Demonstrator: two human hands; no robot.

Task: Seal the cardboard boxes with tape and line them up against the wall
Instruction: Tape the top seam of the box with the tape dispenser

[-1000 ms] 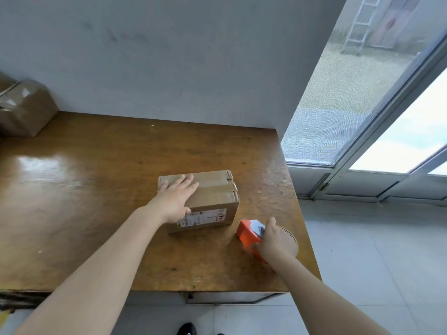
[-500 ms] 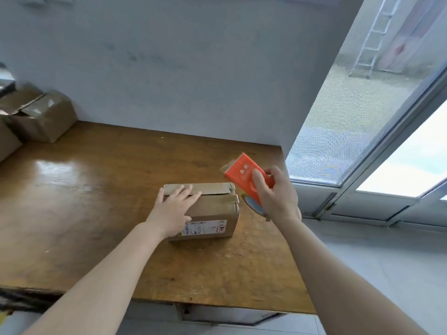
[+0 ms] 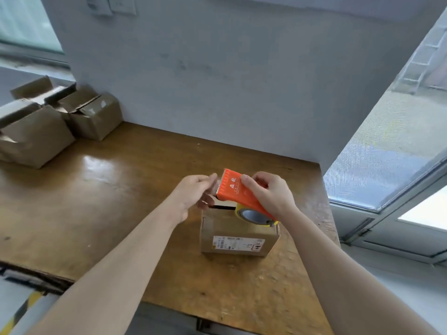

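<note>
A small cardboard box (image 3: 238,234) with a white label on its near side stands on the wooden table (image 3: 101,189), its top flaps slightly apart. My right hand (image 3: 268,193) grips an orange tape dispenser (image 3: 238,193) with a tape roll, held just above the box top. My left hand (image 3: 196,193) is raised beside the dispenser's toothed edge, fingers pinched at it; whether it holds the tape end is blurred.
Several cardboard boxes (image 3: 94,117) sit at the far left of the table near the grey wall (image 3: 217,68). The table's right edge borders a glass door (image 3: 399,141). A light switch (image 3: 116,6) is high on the wall.
My left hand has lifted off the box top and moved up to the dispenser's edge. My right hand has brought the dispenser from the table to above the box.
</note>
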